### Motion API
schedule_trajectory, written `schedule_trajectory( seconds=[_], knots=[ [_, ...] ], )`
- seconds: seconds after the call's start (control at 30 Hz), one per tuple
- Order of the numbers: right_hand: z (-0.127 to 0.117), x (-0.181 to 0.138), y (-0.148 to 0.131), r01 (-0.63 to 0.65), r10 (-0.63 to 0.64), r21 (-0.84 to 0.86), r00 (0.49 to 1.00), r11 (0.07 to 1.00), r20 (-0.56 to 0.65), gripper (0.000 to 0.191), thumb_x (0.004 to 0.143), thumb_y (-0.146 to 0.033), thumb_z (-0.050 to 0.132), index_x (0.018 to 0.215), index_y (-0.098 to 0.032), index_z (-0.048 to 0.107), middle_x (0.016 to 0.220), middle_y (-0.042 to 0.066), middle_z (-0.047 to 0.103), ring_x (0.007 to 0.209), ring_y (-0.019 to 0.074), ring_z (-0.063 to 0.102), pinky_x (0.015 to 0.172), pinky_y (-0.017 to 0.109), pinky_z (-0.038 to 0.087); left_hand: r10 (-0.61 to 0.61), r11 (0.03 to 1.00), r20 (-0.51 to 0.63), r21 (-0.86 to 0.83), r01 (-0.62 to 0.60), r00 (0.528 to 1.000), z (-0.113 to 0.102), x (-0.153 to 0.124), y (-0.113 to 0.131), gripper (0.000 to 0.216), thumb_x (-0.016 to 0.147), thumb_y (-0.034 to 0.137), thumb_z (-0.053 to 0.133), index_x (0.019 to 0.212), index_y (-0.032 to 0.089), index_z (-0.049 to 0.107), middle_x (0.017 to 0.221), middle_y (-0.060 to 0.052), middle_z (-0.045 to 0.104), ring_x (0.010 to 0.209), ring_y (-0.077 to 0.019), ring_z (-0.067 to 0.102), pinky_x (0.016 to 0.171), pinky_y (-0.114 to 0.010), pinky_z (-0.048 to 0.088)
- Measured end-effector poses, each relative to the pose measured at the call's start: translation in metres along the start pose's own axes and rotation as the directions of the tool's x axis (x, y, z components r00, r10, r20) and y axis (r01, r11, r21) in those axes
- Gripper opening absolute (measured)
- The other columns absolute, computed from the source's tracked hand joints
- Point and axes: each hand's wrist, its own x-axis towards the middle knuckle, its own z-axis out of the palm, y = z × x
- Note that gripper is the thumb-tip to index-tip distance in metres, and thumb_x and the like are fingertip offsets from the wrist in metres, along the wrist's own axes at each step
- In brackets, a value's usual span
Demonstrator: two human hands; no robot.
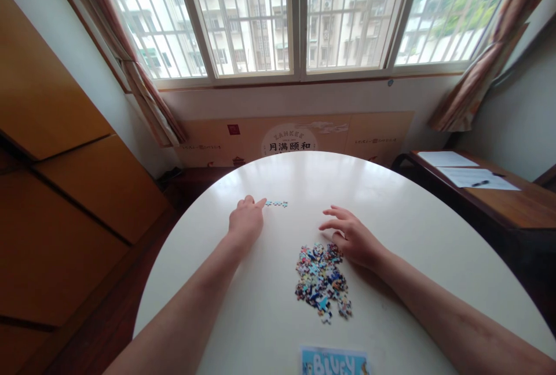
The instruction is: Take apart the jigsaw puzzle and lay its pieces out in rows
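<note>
Big barred window (299, 15) across the top of the frame, curtains (143, 97) drawn back to both upper corners, so daylight falls flat on everything below. Wooden cabinets (65, 189) fill the left side. A dark side desk (499, 201) at the right edge carries papers (473, 178) and a pen (480, 183), well apart from the action.

Centre frame is the round white table (412, 207), mostly bare, which looks like room kept for spreading out.

Both forearms come in from the bottom corners. The right hand (354, 239) lies palm down, just right of centre, at the upper right edge of the pile (322, 282). Its fingers are spread and loosely open, and the thumb is down by the nearest pieces. Whether a piece is pinched underneath, I cannot tell. It seems to rest there because the pile is the supply.

The left hand (246, 221), left of centre, has the index out straight and the rest loosely curled, with nothing gripped. The fingertip sits at the left end of the strip (277, 204), touching it or just beside it. That reads as a pinning or nudging pose rather than a grasp.

The pile sits below centre, a loose heap of colourful jigsaw pieces, bunched within reach of both hands.

At the bottom edge a blue card (334, 361) lies face up and partly cut off, likely kept close for a glance.

Smallest of all is the strip, a few joined pieces above the pile, set apart on bare table, probably so it doesn't get mixed in with the loose ones.
</note>
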Motion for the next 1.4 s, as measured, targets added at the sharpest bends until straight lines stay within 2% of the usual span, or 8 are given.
schedule_trajectory(
  seconds=[0.13,0.27,0.57,0.7,0.8,0.9,1.0,1.4],
  knots=[
    [-0.001,0.0,-0.001,-0.002,0.002,-0.005,1.0,1.0,0.004,0.043,0.077,0.0,0.051,0.1,-0.025,0.077,0.137,0.007,0.059,0.14,0.0297,0.043,0.116,0.056,0.036,0.012,1.0,-0.002,0.018,-0.012,1.0,0.003,0.003,-0.003,0.057,0.093,0.009,0.036,0.138,0.035,0.059,0.127,-0.01,0.057,0.113,-0.0273,0.054,0.089,-0.039,0.047],
    [0.0,0.0,0.0,-0.006,0.006,-0.003,1.0,1.0,0.008,0.044,0.077,0.0,0.051,0.1,-0.026,0.077,0.137,0.006,0.058,0.14,0.0293,0.042,0.116,0.056,0.036,0.008,1.0,0.003,0.031,-0.008,1.0,0.004,0.004,-0.002,0.056,0.093,0.009,0.036,0.134,0.037,0.062,0.127,-0.01,0.058,0.112,-0.0271,0.055,0.088,-0.039,0.046],
    [-0.001,0.0,0.002,-0.015,0.015,0.017,1.0,1.0,-0.003,0.044,0.076,0.001,0.052,0.099,-0.027,0.077,0.137,0.005,0.059,0.141,0.0279,0.042,0.117,0.055,0.034,-0.003,0.997,-0.007,0.071,0.003,1.0,0.002,0.003,0.001,0.06,0.092,0.008,0.036,0.142,0.035,0.056,0.135,-0.012,0.054,0.116,-0.0286,0.054,0.091,-0.042,0.044],
    [-0.001,0.0,0.001,-0.007,0.007,0.0,1.0,1.0,0.003,0.044,0.077,0.0,0.051,0.1,-0.027,0.077,0.137,0.005,0.059,0.14,0.028,0.042,0.117,0.056,0.035,0.043,0.998,-0.048,0.049,-0.041,0.998,0.004,-0.001,0.015,0.059,0.092,0.008,0.038,0.143,0.031,0.054,0.122,-0.013,0.059,0.108,-0.0271,0.058,0.086,-0.038,0.045],
    [-0.001,0.0,0.001,-0.002,0.002,-0.004,1.0,1.0,0.009,0.043,0.077,0.0,0.052,0.1,-0.026,0.077,0.136,0.006,0.059,0.14,0.0285,0.043,0.116,0.055,0.036,0.078,0.996,-0.024,-0.032,-0.079,0.997,0.007,-0.004,0.026,0.058,0.093,0.01,0.038,0.146,0.028,0.051,0.114,-0.012,0.062,0.102,-0.024,0.061,0.08,-0.032,0.047],
    [-0.001,0.0,0.001,-0.006,0.006,-0.004,1.0,1.0,0.012,0.043,0.077,-0.001,0.052,0.1,-0.026,0.077,0.136,0.006,0.059,0.14,0.0287,0.043,0.116,0.055,0.036,0.081,0.996,0.014,-0.044,-0.08,0.997,0.008,-0.004,0.032,0.054,0.095,0.011,0.037,0.144,0.028,0.052,0.115,-0.011,0.062,0.103,-0.0238,0.062,0.081,-0.031,0.048],
    [0.0,0.0,0.0,-0.006,0.006,-0.007,1.0,1.0,0.014,0.043,0.077,-0.001,0.052,0.101,-0.026,0.077,0.136,0.006,0.059,0.14,0.0286,0.043,0.116,0.055,0.035,0.074,0.997,0.048,-0.028,-0.073,0.996,0.008,-0.004,0.031,0.053,0.095,0.011,0.036,0.142,0.03,0.054,0.115,-0.011,0.061,0.104,-0.0245,0.061,0.082,-0.032,0.049],
    [0.0,-0.001,-0.001,0.007,-0.007,-0.004,1.0,1.0,0.003,0.042,0.078,-0.001,0.052,0.1,-0.026,0.077,0.135,0.006,0.06,0.139,0.0285,0.043,0.116,0.055,0.036,0.058,0.998,0.055,-0.029,-0.056,0.997,0.006,-0.003,0.026,0.054,0.096,0.015,0.034,0.143,0.034,0.053,0.114,-0.011,0.059,0.105,-0.0246,0.06,0.084,-0.033,0.048]
  ],
)
